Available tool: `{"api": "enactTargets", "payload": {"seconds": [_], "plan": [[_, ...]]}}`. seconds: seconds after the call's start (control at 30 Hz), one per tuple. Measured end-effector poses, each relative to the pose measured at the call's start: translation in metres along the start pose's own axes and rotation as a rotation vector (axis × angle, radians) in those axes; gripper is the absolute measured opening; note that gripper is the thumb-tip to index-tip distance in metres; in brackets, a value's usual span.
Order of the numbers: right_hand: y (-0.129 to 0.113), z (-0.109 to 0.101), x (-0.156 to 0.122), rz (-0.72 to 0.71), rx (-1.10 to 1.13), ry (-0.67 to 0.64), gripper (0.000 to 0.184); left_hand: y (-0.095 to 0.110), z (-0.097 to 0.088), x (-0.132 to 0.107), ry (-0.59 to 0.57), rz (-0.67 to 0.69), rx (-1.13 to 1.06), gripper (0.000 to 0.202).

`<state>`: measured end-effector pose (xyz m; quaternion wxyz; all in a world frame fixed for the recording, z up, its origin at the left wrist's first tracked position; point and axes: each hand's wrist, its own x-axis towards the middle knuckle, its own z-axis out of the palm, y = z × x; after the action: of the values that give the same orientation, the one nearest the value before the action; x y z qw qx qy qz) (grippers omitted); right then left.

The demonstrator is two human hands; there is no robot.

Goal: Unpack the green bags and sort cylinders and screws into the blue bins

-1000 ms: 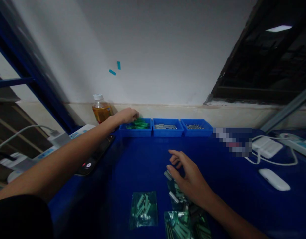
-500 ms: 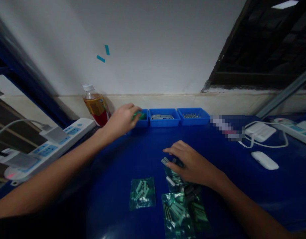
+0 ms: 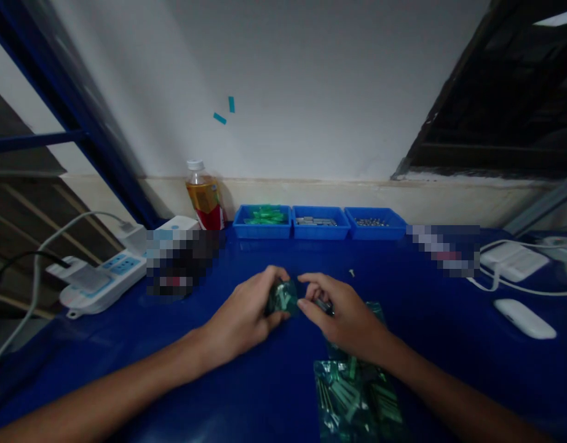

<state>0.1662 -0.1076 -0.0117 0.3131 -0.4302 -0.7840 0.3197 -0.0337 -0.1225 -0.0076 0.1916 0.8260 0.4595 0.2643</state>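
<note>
My left hand (image 3: 258,307) is closed around a small clear green bag (image 3: 283,296) with pale strip-like pieces inside. Close beside it, my right hand (image 3: 343,311) has its fingers curled on small metal pieces (image 3: 324,304); their exact kind is unclear. Its index finger and thumb point toward the bag, a small gap apart from it. More green parts bags (image 3: 341,397), holding strips and long thin pieces, lie on the blue table below my right hand, partly covered by it. Beyond that hand lies one small screw-like piece (image 3: 351,272).
Three blue bins stand along the wall: one with green pieces (image 3: 265,215), one with metal rods (image 3: 315,221), one with small metal parts (image 3: 373,222). A drink bottle (image 3: 205,200) and power strip (image 3: 122,264) are left. A white case (image 3: 524,319) and cables lie right.
My left hand has come back from the green-piece bin and now holds the small bag that lay on the table. My right hand, curled tighter, has met it near the middle.
</note>
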Motion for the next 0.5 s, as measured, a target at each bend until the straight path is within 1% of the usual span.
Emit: {"api": "enactTargets", "payload": {"seconds": [0.03,0.1,0.13,0.17,0.2,0.23,0.3,0.37,0.5], "plan": [[-0.001,0.002,0.004,0.093,0.116,0.007,0.030,-0.002,0.002,0.007,0.105,0.008,-0.006,0.033],[-0.004,0.003,0.012,0.271,0.401,-0.050,0.042,-0.003,0.007,0.018,0.284,0.082,0.017,0.028],[-0.005,0.003,0.014,0.329,0.545,-0.088,0.048,-0.003,0.010,0.023,0.331,0.154,0.028,0.023],[-0.006,0.003,0.016,0.359,0.670,-0.115,0.051,-0.003,0.014,0.027,0.350,0.244,0.030,0.019],[-0.007,0.003,0.016,0.365,0.763,-0.126,0.050,-0.003,0.017,0.030,0.352,0.335,0.025,0.017],[-0.006,0.003,0.015,0.356,0.821,-0.110,0.047,-0.002,0.019,0.032,0.340,0.408,0.021,0.018],[-0.002,0.004,0.011,0.322,0.853,-0.042,0.040,0.000,0.023,0.033,0.323,0.471,0.029,0.021],[0.004,0.005,0.006,0.329,0.824,0.016,0.040,0.003,0.025,0.032,0.285,0.452,0.074,0.021],[0.013,0.006,0.004,0.336,0.745,0.110,0.041,0.007,0.024,0.033,0.109,0.366,0.133,0.020]]}}
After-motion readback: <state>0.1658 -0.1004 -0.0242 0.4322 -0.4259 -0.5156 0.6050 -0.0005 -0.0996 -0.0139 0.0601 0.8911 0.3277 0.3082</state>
